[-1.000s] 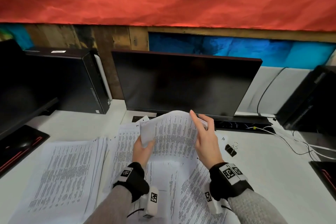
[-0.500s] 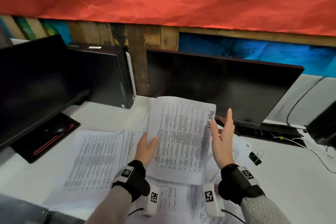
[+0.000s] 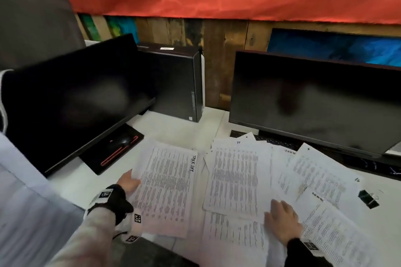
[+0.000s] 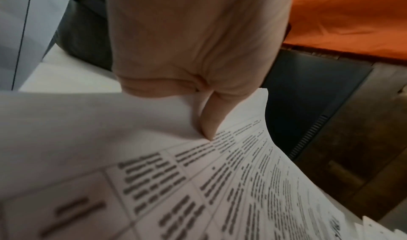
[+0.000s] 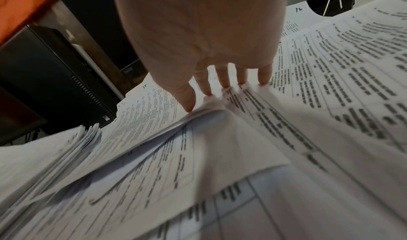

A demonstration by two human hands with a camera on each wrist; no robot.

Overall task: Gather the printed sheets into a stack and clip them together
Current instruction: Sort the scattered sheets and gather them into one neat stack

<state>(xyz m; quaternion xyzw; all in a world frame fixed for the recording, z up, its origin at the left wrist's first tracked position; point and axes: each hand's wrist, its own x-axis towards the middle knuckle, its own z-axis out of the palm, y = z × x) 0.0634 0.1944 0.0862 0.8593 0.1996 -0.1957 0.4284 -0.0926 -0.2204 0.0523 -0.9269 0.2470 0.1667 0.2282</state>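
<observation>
You are mid-gather: your left hand [image 3: 128,181] pinches the collected sheaf [image 3: 167,188] by its left edge; your right hand [image 3: 282,221] lies flat, fingers spread, on the loose sheets [image 3: 238,178] fanned before the monitor [image 3: 312,102]; next likely slide those together, then fetch the binder clip [image 3: 368,198] lying just beyond them.

You're at an office desk [image 3: 178,128]: dark monitors at 10 [image 3: 71,97] and 2 o'clock [image 3: 314,97], computer tower [image 3: 178,80] at 12, printed sheets [image 3: 238,178] spread in front.
</observation>
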